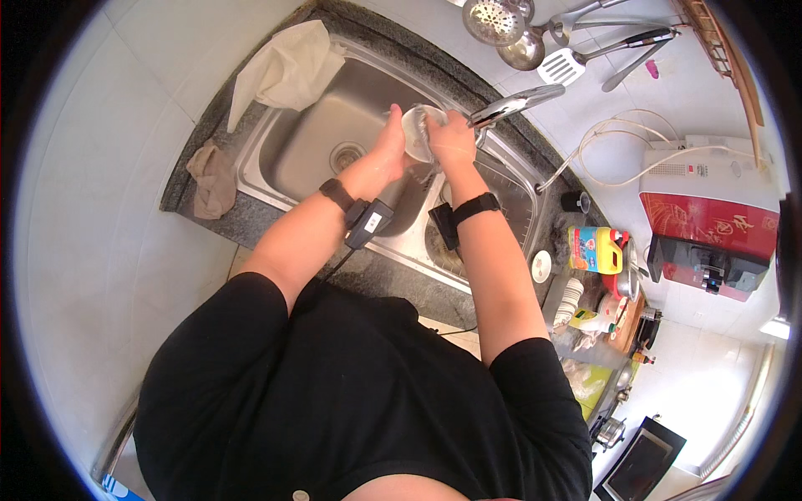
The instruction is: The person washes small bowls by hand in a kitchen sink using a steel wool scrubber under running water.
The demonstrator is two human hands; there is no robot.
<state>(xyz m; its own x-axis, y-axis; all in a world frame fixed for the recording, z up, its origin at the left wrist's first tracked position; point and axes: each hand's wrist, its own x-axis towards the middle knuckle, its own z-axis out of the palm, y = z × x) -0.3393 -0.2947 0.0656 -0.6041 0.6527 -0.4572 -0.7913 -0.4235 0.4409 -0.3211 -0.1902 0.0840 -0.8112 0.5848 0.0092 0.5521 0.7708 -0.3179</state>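
Note:
A small white bowl is tilted between my two hands above the stainless steel sink. Its outer side rests against my left hand, whose thumb points up along the rim. On the other side, my right hand grips the bowl's edge, with its fingers partly inside. Water appears to run over the bowl and right hand from the chrome faucet, whose spout is just beside them. The drain lies below and left of the hands.
A pale cloth drapes over the sink's far left corner, and a brown rag lies on the granite counter. Right of the second basin stand a small white dish and a yellow detergent jug. Utensils, including a slotted turner, hang on the wall.

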